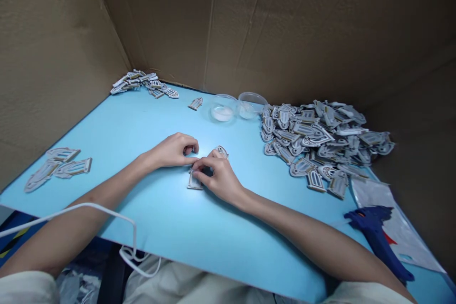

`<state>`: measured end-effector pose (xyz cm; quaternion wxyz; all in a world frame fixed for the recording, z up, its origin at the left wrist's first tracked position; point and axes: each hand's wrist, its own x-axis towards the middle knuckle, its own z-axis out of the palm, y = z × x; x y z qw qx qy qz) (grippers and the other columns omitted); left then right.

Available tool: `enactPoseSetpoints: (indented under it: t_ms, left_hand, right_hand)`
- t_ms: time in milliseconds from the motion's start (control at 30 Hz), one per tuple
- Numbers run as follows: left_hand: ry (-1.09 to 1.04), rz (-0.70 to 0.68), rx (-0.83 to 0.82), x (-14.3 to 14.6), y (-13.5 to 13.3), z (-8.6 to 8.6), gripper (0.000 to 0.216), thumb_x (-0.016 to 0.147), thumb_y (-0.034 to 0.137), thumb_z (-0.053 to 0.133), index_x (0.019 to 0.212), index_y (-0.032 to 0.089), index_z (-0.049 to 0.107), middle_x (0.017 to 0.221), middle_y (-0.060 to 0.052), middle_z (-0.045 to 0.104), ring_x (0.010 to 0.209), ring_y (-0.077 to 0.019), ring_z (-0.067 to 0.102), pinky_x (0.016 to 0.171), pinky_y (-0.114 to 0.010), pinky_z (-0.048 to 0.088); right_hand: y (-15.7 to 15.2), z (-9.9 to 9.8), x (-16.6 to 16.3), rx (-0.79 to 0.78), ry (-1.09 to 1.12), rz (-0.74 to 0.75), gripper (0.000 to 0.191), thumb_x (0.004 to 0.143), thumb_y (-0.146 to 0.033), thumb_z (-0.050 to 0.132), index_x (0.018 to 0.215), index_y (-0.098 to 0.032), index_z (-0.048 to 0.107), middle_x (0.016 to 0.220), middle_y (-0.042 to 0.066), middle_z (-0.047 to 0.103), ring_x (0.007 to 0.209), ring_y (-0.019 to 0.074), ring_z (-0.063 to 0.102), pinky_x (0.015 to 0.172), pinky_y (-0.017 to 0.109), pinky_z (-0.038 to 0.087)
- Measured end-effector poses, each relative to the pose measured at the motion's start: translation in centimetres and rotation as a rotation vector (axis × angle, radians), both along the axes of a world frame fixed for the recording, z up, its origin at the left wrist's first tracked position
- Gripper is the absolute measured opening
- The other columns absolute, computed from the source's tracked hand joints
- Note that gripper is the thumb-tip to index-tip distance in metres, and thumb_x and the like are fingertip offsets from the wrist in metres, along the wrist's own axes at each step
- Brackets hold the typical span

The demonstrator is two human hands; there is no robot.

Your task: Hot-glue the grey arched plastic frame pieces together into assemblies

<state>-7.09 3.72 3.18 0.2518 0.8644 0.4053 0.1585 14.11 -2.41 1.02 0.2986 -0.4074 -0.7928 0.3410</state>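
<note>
My left hand (173, 150) sits at the middle of the blue board (149, 228), its fingertips curled down against the top of a flat grey arched piece (221, 151). My right hand (217, 178) is shut over that same piece, which looks like a window-shaped cutout with a cream inlay. Its lower end (194, 183) shows below my right fingers, and its middle is hidden by my hands. Other cutouts of the same kind lie apart from both hands, in a big heap (313, 142) to the right.
A small pile (142, 83) lies at the far corner, with several pieces (59, 167) at the left and a lone piece (195, 103) near two clear plastic dishes (223, 108). A blue glue gun (374, 237) rests on a plastic sheet (395, 228). Cardboard walls (153, 19) surround the board.
</note>
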Motion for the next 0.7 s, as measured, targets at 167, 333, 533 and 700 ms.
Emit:
enactPoseSetpoints:
  t_ms: [167, 333, 533, 700]
  left_hand:
    - [-0.004, -0.003, -0.002, 0.1, 0.0, 0.1, 0.017, 0.084, 0.035, 0.075, 0.084, 0.018, 0.073, 0.074, 0.002, 0.065, 0.068, -0.0138, 0.057, 0.067, -0.026, 0.039]
    - [0.008, 0.006, 0.005, 0.1, 0.0, 0.0, 0.017, 0.083, 0.034, 0.075, 0.086, 0.018, 0.074, 0.074, 0.001, 0.065, 0.069, -0.0143, 0.057, 0.067, -0.026, 0.039]
    - [0.039, 0.021, 0.046, -0.1, 0.0, 0.2, 0.015, 0.082, 0.033, 0.067, 0.08, 0.019, 0.071, 0.072, 0.001, 0.062, 0.068, -0.0151, 0.056, 0.066, -0.027, 0.039]
    - [0.041, -0.003, 0.082, 0.2, -0.8, 0.7, 0.025, 0.087, 0.044, 0.061, 0.084, 0.022, 0.071, 0.074, 0.001, 0.069, 0.07, -0.0176, 0.062, 0.069, -0.027, 0.046]
  right_hand:
    - [-0.3, -0.2, -0.1, 0.024, -0.002, -0.031, 0.014, 0.09, -0.009, 0.078, 0.089, -0.023, 0.077, 0.084, 0.001, 0.073, 0.091, 0.0226, 0.058, 0.092, 0.039, 0.038]
    - [-0.4, -0.3, -0.1, 0.026, -0.015, -0.033, 0.012, 0.091, -0.012, 0.078, 0.089, -0.023, 0.075, 0.083, 0.001, 0.071, 0.091, 0.023, 0.057, 0.091, 0.039, 0.038]
    - [-0.5, 0.0, -0.6, 0.239, -0.197, 0.089, 0.011, 0.099, -0.017, 0.071, 0.107, -0.023, 0.071, 0.118, 0.008, 0.069, 0.107, 0.0266, 0.055, 0.093, 0.039, 0.039]
    - [-1.8, 3.5, 0.9, 0.347, -0.456, 0.007, 0.029, 0.102, -0.028, 0.068, 0.13, -0.021, 0.065, 0.127, 0.012, 0.068, 0.113, 0.0296, 0.058, 0.094, 0.041, 0.044]
